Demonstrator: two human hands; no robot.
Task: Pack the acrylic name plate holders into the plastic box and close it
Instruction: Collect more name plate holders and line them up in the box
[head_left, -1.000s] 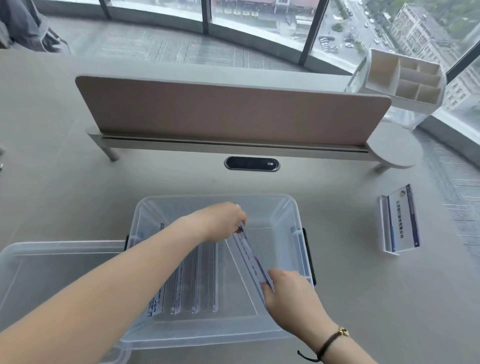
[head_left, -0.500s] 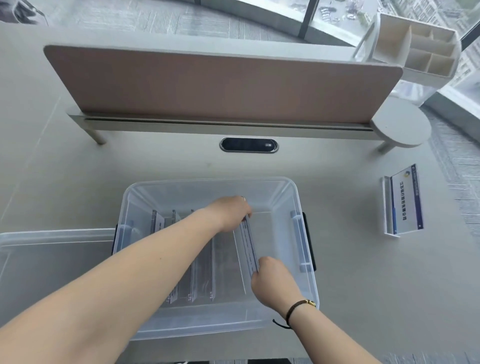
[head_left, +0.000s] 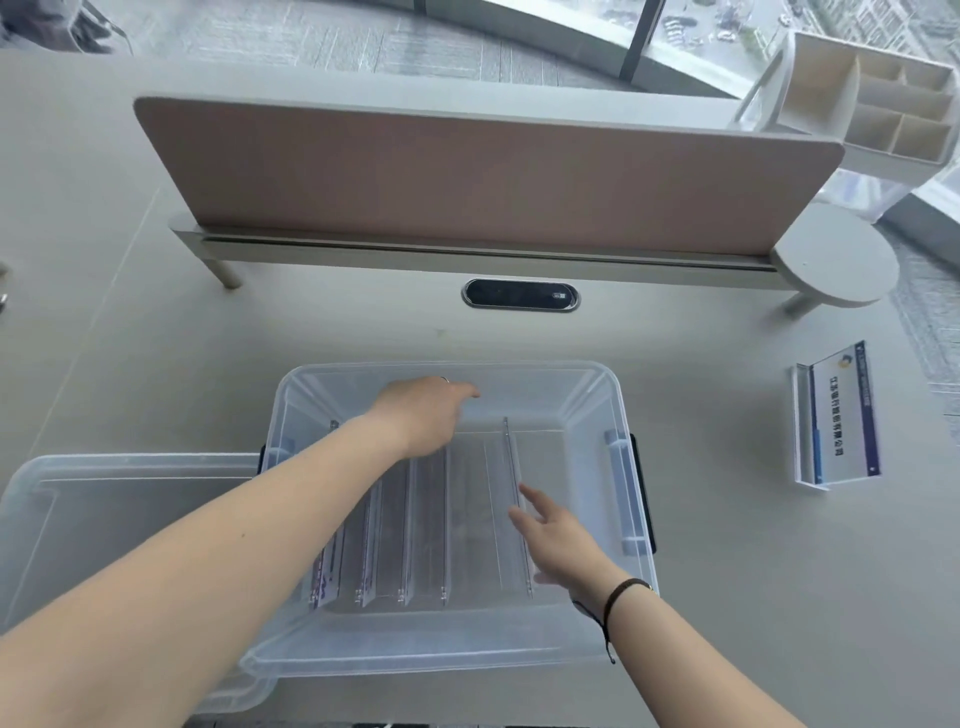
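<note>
A clear plastic box (head_left: 613, 395) stands open on the desk before me. Several acrylic name plate holders (head_left: 431, 525) stand in a row inside it; the rightmost holder (head_left: 511, 467) stands upright on the box floor. My left hand (head_left: 426, 410) hovers over the far end of the row, fingers loose and holding nothing. Beside the near end of that rightmost holder is my right hand (head_left: 556, 545), fingers spread and empty. One more name plate holder (head_left: 836, 421) with a white and blue card lies on the desk to the right. The box's clear lid (head_left: 104, 519) lies left of the box.
A brown desk divider (head_left: 488, 176) on a grey rail runs across the back. A black oval cable port (head_left: 521, 295) sits behind the box. A white desk organiser (head_left: 878, 109) stands at the back right above a round grey shelf (head_left: 836, 270).
Both hands have let go of the holder they were lowering; it now stands in the box. My left hand has lifted toward the far wall and my right hand has opened beside the holder.
</note>
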